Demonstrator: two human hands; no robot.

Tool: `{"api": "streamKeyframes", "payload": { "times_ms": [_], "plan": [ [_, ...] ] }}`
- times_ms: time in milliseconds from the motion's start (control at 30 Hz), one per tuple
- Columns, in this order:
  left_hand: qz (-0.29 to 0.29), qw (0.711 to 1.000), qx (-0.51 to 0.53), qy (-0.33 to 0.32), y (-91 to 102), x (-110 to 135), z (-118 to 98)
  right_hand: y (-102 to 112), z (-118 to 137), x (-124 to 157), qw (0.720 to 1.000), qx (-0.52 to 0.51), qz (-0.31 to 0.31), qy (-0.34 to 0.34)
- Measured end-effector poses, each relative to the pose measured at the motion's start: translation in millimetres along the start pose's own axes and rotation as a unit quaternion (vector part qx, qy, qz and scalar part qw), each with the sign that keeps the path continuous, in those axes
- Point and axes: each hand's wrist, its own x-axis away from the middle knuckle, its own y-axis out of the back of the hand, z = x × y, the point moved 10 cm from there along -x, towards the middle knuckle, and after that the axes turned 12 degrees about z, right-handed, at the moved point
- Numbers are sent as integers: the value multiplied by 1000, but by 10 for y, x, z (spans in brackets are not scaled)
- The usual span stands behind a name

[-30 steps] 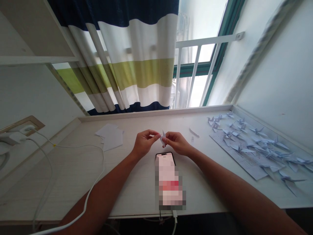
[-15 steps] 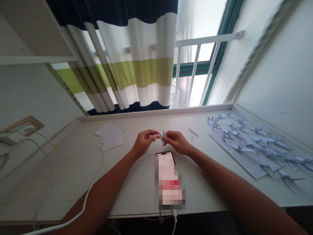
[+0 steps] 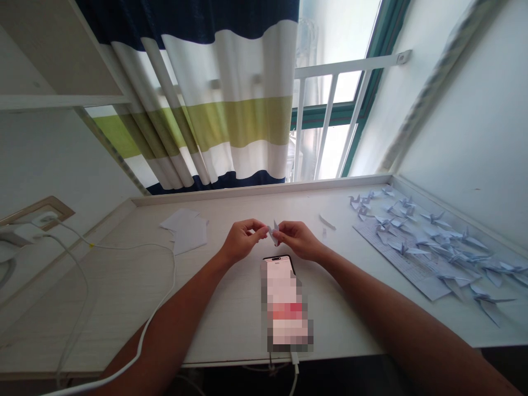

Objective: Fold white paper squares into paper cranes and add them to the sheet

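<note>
Both my hands meet above the middle of the white desk (image 3: 124, 286). My left hand (image 3: 241, 240) and my right hand (image 3: 297, 240) each pinch one side of a small folded piece of pale paper (image 3: 273, 231), held just off the desk. The fingers of both hands are closed on it. Right below the hands lies a phone (image 3: 284, 300) with its screen lit, plugged in at its near end.
A loose stack of white paper sheets (image 3: 186, 228) lies at the left rear. Several folded paper cranes (image 3: 429, 242) are spread over a printed sheet on the right. A white cable (image 3: 165, 275) loops across the left of the desk. A striped curtain and barred window stand behind.
The hands stay in place; the fingers have shifted slightly on the folded paper. The view has tipped a little.
</note>
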Motion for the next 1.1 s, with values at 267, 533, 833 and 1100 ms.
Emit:
{"api": "streamKeyframes", "payload": {
  "times_ms": [267, 533, 833, 1100],
  "plan": [
    [64, 985, 146, 64, -60, -10, 109, -11, -51, -13, 1000, 4, 13, -4],
    [46, 983, 152, 88, -89, 5, 157, -15, -4, -6, 1000, 3, 10, 3],
    [31, 991, 116, 56, -73, 2, 93, -15, -12, -5, 1000, -10, 5, 2],
    [5, 999, 47, 5, -36, 9, -5, -28, -53, -21, 1000, 9, 21, 1]
  ]
}}
